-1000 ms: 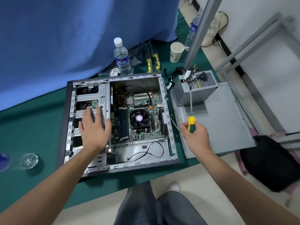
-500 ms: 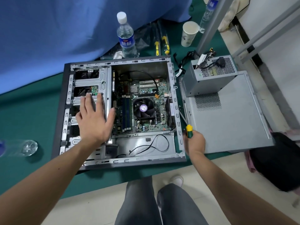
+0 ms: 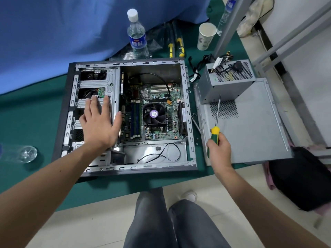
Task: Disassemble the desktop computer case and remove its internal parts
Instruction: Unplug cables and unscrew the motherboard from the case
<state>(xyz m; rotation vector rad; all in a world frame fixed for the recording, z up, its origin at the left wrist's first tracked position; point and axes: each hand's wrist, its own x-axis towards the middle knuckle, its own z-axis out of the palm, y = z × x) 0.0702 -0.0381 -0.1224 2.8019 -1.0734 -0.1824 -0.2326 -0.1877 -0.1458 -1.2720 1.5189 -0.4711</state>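
Case (image 3: pixel 187 111) open on green mat (image 3: pixel 32 111), side up, motherboard (image 3: pixel 157 111) exposed. Left hand (image 3: pixel 100 122) flat, fingers spread, on drive cage (image 3: pixel 112 81). Right hand (image 3: pixel 219 151) grips green-yellow screwdriver (image 3: pixel 215 129), shaft up, over side panel (image 3: pixel 254 126). Power supply (image 3: pixel 227 83) sits on the panel. Bottle (image 3: pixel 137 36) label unreadable.

The grey computer case (image 3: pixel 125 169) lay on its side on the green mat, open. Its motherboard (image 3: pixel 157 111) and black fan (image 3: pixel 154 113) sat exposed inside.

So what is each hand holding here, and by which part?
Right hand grips the screwdriver by its handle. Left hand holds nothing, flat on the drive cage.
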